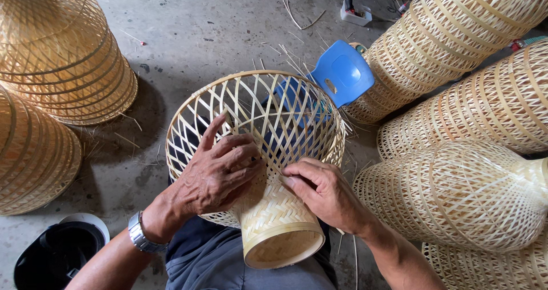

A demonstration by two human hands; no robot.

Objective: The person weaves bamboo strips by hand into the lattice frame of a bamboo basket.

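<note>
Both hands press on a woven bamboo basket (268,153) in the lap: left hand (220,173) spread flat, right hand (322,190) fingers pinching a strip; finished baskets (456,193) alongside
</note>
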